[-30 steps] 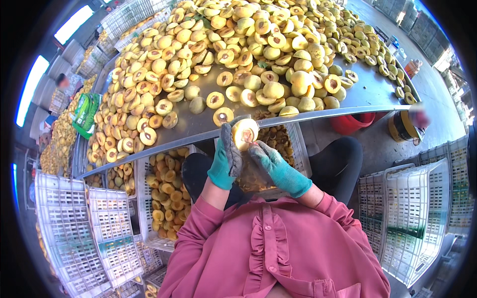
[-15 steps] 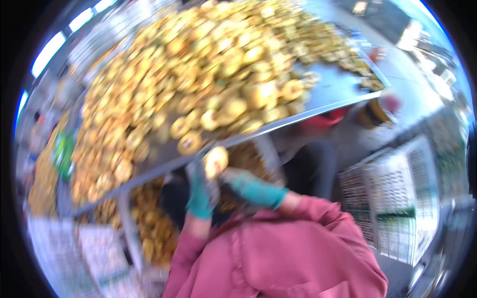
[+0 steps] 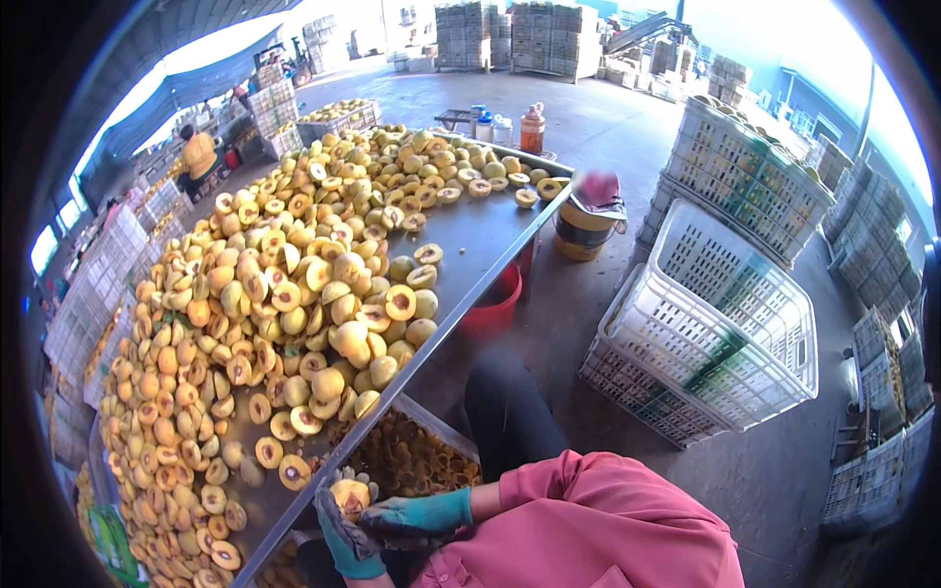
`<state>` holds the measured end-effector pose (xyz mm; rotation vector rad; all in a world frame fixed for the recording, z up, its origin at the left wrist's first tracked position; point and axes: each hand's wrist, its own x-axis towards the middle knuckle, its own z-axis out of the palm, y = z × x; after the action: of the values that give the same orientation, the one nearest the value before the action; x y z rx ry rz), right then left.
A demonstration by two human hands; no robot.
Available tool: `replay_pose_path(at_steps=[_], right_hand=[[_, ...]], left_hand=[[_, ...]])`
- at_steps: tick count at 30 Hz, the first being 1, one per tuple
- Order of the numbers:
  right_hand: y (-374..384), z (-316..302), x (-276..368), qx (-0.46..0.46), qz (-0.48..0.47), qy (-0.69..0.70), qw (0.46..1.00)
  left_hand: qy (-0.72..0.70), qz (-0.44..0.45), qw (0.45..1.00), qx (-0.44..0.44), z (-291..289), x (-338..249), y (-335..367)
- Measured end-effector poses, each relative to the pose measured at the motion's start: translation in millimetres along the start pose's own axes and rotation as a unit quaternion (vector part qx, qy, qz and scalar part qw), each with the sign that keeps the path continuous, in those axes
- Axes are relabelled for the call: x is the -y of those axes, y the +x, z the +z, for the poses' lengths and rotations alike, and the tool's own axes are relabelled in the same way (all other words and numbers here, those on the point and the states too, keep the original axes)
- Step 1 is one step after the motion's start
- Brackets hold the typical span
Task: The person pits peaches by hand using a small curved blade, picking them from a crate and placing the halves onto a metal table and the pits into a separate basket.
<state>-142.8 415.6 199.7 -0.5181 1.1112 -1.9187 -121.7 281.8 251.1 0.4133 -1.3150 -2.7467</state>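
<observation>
A metal table (image 3: 469,257) is carrying a broad pile of fruit halves (image 3: 294,279), white crates (image 3: 725,338) are standing off to its right, and a red bucket (image 3: 498,304) is sitting by its edge — the edge lying between pile and hands. The left hand (image 3: 343,534) is cupping one fruit half (image 3: 350,498); the right hand (image 3: 421,514) is pressing in close, its grip unclear. Compared with a second ago, the view is facing further right — the left hand still holding fruit.
</observation>
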Motion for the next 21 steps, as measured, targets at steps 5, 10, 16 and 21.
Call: replay_pose_path(at_steps=[5,10,16,21], right_hand=[[-13,37,47,0.083,0.007,-0.025,0.996],[-23,26,35,0.133,0.019,-0.054,0.989],[-9,17,35,0.189,0.198,-0.041,0.961],[15,-40,-66,-0.012,0.149,0.005,0.989]], left_hand=[[0.140,0.131,0.980,0.055,-6,-19,-7],[0.191,0.061,0.969,0.142,5,-28,-25],[0.060,0.207,0.973,0.079,-93,-37,-23],[0.519,0.252,0.786,-0.223,-190,-96,-41]])
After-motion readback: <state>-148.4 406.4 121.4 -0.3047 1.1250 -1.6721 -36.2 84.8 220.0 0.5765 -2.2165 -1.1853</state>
